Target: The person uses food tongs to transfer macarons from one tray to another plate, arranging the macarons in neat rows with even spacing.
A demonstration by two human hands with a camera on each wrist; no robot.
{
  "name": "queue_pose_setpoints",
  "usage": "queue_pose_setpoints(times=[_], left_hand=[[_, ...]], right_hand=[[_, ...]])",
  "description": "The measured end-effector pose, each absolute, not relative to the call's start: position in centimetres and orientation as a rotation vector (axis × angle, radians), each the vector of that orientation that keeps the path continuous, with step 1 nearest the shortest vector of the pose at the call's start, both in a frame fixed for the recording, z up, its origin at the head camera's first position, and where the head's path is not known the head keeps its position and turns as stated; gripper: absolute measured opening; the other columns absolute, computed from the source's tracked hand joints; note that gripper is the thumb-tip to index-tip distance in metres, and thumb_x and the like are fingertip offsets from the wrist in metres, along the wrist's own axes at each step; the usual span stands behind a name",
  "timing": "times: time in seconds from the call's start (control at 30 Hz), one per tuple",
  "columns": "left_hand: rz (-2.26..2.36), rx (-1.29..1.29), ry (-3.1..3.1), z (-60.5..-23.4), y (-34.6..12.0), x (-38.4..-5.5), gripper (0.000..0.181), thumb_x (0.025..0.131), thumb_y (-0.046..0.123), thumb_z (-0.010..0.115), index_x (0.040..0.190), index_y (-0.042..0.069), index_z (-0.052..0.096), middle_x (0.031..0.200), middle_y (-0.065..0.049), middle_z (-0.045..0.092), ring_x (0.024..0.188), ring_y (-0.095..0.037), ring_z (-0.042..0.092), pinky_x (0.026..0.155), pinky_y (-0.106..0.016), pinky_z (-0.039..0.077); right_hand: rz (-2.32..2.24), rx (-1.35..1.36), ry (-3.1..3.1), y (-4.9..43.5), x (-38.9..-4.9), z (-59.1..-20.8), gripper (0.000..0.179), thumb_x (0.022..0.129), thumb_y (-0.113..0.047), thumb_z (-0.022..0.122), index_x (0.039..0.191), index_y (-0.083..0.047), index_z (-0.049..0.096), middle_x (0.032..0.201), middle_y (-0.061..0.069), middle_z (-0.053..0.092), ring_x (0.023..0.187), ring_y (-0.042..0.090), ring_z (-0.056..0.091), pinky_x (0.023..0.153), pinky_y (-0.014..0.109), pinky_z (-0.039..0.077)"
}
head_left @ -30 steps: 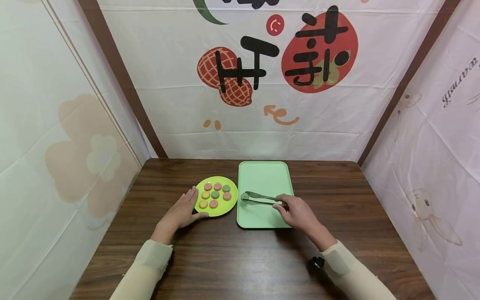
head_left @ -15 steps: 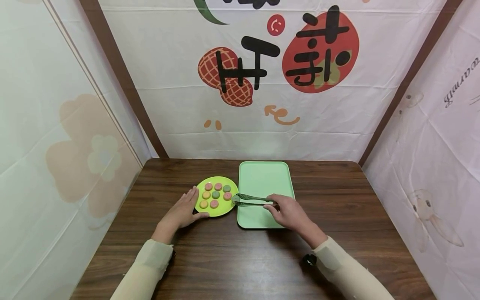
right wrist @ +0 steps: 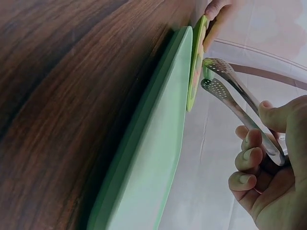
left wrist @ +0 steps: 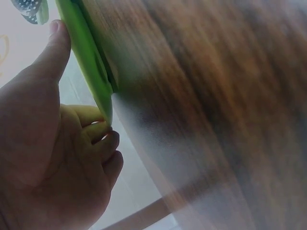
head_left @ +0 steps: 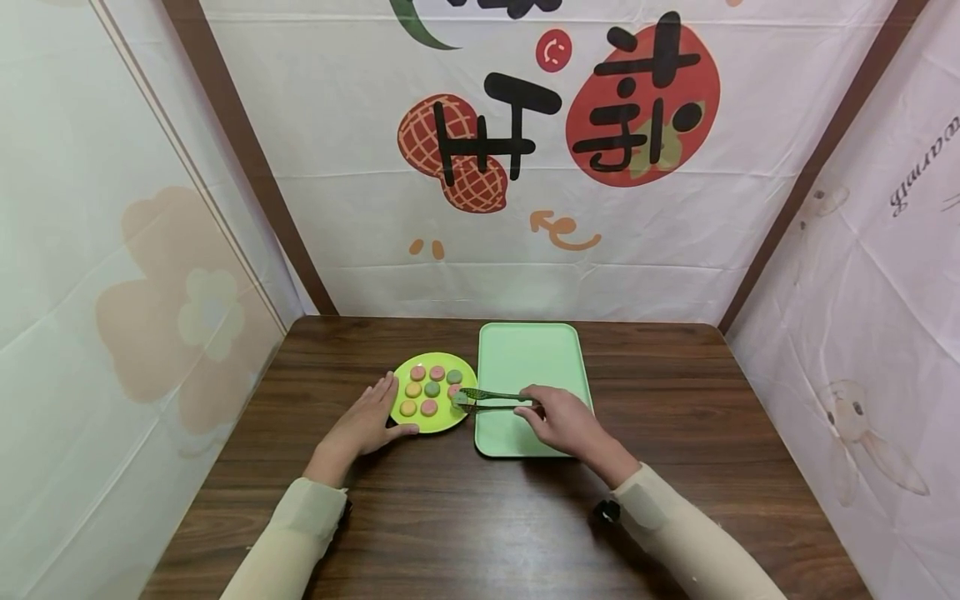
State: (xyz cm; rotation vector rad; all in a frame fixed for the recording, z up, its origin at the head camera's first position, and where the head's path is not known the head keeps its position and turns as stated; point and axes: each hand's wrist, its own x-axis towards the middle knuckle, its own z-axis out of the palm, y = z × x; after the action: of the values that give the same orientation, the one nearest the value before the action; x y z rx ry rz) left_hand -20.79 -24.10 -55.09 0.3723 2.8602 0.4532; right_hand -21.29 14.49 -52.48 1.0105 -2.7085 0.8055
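Note:
In the head view my left hand (head_left: 365, 421) lies against the left rim of a yellow-green plate (head_left: 448, 420), thumb and fingers spread and fairly straight. On that plate sit several small macarons (head_left: 432, 389) in pink, yellow and green. My right hand (head_left: 562, 422) holds metal tongs (head_left: 491, 395), its thumb on one arm and curled fingers on the other. Between the tongs' perforated tips is a green macaron (right wrist: 208, 72), held over the plate's right part. The left wrist view has my thumb (left wrist: 56, 48) along the plate's edge and the fingertips at its rim.
A light green rectangular tray (head_left: 528, 354) stands directly right of the plate, under the tongs' handles. Both are on a dark wooden table (head_left: 480, 517). Printed cloth walls (head_left: 360, 208) rise behind and at both sides.
My right hand has moved left with the tongs, carrying the green macaron from above the tray to over the plate's right side. The left hand has stayed at the plate.

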Motion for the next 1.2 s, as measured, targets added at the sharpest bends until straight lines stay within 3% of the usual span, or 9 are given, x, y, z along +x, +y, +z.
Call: queue_pose_setpoints(times=[0.5, 0.77, 1.2], left_hand=[[0.459, 0.363, 2.851, -55.1, -24.1, -20.8, 0.113, 0.1, 0.064, 0.065, 0.168, -0.009, 0.011, 0.177, -0.028, 0.008, 0.164, -0.042, 0.013, 0.134, -0.055, 0.014], [0.458, 0.365, 2.845, -55.1, -24.0, -20.7, 0.114, 0.1, 0.065, 0.065, 0.168, -0.008, 0.011, 0.177, -0.028, 0.007, 0.164, -0.043, 0.012, 0.134, -0.056, 0.014], [0.465, 0.372, 2.859, -55.3, -24.0, -20.8, 0.11, 0.102, 0.06, 0.066, 0.168, -0.01, 0.012, 0.177, -0.028, 0.008, 0.164, -0.043, 0.013, 0.134, -0.056, 0.014]], right_hand=[[0.757, 1.068, -2.751, 13.3, -22.3, -52.2, 0.033, 0.108, -0.03, 0.068, 0.125, -0.001, 0.074, 0.098, 0.006, 0.078, 0.081, 0.016, 0.074, 0.073, 0.039, 0.063], [0.754, 1.073, -2.805, 12.8, -22.8, -51.4, 0.029, 0.108, -0.029, 0.068, 0.122, -0.004, 0.075, 0.103, 0.007, 0.079, 0.085, 0.017, 0.075, 0.076, 0.04, 0.064], [0.703, 1.08, -2.876, 11.7, -23.6, -50.0, 0.025, 0.107, -0.03, 0.07, 0.116, -0.008, 0.076, 0.097, 0.003, 0.079, 0.082, 0.014, 0.075, 0.073, 0.036, 0.062]])
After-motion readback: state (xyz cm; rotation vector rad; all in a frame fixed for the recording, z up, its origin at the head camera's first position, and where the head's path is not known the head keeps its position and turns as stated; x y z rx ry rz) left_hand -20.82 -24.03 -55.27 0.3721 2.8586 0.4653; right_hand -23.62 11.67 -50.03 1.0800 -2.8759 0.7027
